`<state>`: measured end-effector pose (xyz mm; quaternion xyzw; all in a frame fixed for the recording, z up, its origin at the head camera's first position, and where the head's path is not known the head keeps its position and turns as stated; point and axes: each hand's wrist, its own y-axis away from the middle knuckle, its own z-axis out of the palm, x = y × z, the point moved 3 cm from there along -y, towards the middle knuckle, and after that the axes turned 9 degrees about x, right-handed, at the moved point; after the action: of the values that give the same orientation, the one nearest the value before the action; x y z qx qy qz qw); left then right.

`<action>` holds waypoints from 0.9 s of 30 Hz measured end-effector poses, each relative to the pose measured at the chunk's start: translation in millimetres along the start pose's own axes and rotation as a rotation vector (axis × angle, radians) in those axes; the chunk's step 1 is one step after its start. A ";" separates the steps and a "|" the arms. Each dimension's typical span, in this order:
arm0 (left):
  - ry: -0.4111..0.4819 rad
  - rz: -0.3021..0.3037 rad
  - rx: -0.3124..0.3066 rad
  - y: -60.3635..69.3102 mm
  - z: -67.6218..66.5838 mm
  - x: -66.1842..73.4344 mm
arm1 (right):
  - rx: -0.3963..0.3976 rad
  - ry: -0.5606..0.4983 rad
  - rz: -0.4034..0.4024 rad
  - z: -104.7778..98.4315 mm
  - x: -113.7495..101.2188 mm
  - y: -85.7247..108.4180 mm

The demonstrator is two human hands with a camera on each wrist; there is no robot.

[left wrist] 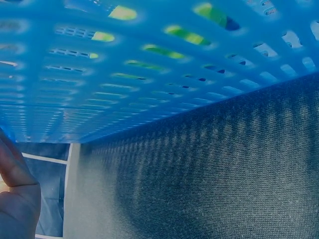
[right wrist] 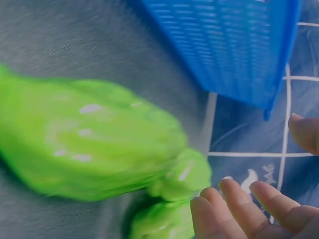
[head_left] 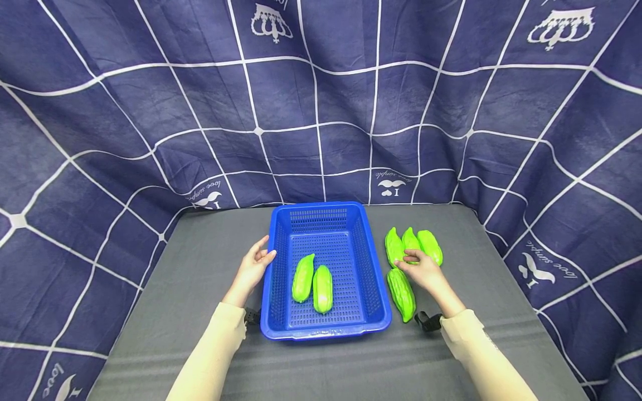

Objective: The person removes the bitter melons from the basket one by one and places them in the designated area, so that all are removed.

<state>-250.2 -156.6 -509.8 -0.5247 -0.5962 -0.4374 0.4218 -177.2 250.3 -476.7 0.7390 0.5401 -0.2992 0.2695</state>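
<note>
A blue plastic basket [head_left: 325, 334] holds two bright green bitter melons, one [head_left: 303, 278] with its tip pointing up and the other [head_left: 323, 289] beside it. My left hand [head_left: 252, 269] is at the basket's left rim, fingers and thumb loosely extended; whether it touches the rim is hard to tell. Right of the basket, my right hand [head_left: 423, 270] hovers over several loose bitter melons with its fingers apart and nothing in them. The nearest melon [head_left: 402, 295] lies just below that hand, and the others, including one [head_left: 430, 248] at the right, lie past the fingertips.
Dark grey cloth [head_left: 200, 239] covers the table. A blue curtain [head_left: 351, 100] with white lines hangs along the back and both sides. Through the slotted basket wall [left wrist: 75, 79], green patches show in the left wrist view.
</note>
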 end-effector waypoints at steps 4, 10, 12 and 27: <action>0.005 0.001 0.000 -0.8 -0.2 0.4 | 0.030 -0.039 -0.017 -0.8 -12.4 -4.0; 0.003 -0.001 -0.001 -1.3 -0.2 0.1 | 0.065 -0.115 -0.067 2.6 -35.7 -7.3; -0.003 0.000 -0.002 -1.6 -0.3 -0.1 | 0.052 -0.150 -0.079 5.5 -44.4 -7.2; 0.015 -0.015 0.005 -1.2 0.9 -0.3 | 0.030 -0.239 -0.136 30.9 -97.3 0.7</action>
<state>-251.4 -155.9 -510.4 -0.5157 -0.5981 -0.4431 0.4242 -204.4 165.8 -426.2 0.6637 0.5485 -0.4106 0.3000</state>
